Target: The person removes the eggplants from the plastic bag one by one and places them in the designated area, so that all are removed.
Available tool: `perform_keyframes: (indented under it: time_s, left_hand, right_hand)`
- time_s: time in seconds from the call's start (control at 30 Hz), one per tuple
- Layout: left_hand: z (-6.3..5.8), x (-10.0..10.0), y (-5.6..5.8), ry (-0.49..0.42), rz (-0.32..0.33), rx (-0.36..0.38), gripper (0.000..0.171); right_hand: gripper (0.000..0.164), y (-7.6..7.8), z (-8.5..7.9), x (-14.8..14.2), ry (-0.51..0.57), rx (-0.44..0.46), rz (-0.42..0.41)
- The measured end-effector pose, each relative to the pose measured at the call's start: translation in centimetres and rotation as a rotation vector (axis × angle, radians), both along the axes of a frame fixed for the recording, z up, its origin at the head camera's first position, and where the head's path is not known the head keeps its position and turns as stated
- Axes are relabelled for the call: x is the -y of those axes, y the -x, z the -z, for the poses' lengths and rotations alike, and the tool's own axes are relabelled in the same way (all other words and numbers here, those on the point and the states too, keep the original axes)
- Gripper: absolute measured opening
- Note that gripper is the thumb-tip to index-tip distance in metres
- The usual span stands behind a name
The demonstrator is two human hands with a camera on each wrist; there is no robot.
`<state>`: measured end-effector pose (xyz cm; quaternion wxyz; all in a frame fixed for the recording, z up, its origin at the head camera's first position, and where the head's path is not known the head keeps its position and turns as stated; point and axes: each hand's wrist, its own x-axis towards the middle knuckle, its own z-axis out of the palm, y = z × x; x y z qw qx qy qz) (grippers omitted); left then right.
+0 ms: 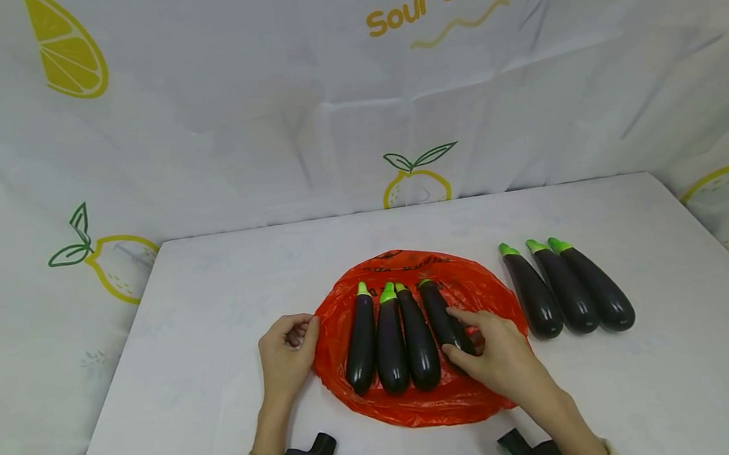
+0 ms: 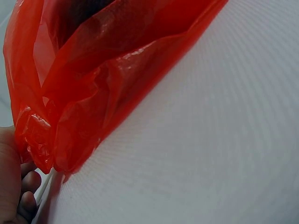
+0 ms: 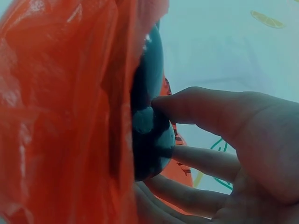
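Observation:
A red plastic bag lies spread on the table with its mouth open upward. My left hand pinches the bag's left edge between thumb and fingers; the left wrist view shows the bunched red plastic there. Several dark purple eggplants with green tops lie side by side in the bag, among them the leftmost eggplant. At the right of that row, my right hand grips another eggplant between thumb and fingers. In the right wrist view, the bag's wall partly hides this eggplant.
Three more eggplants lie close together on the white table, right of the bag, green tops away from me. A white cloth with lemon prints hangs behind the table. Black wrist mounts sit on both wrists.

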<state>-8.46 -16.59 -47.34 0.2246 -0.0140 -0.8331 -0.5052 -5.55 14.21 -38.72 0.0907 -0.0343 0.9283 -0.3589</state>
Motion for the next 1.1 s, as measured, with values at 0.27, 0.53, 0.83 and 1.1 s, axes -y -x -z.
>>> perform_keyframes:
  time_s: [0.27,0.53,0.83,1.1]
  left_hand:
    - [0.0,0.0,0.0,0.004,0.005,-0.006,0.005]
    - [-0.1,0.0,0.0,-0.002,0.016,-0.03,0.007]
    - [-0.1,0.0,-0.1,0.003,0.005,-0.027,0.006]
    - [0.0,0.0,0.0,-0.012,0.018,-0.044,0.005]
  right_hand:
    - [0.057,-0.1,-0.8,-0.6,0.051,-0.002,-0.03]
    - [0.055,-0.2,-1.4,-1.1,0.056,-0.042,-0.057]
    - [0.053,-0.3,-1.9,-1.6,0.07,-0.09,-0.08]
    - [0.05,-0.3,-2.4,-2.5,0.066,-0.131,-0.064]
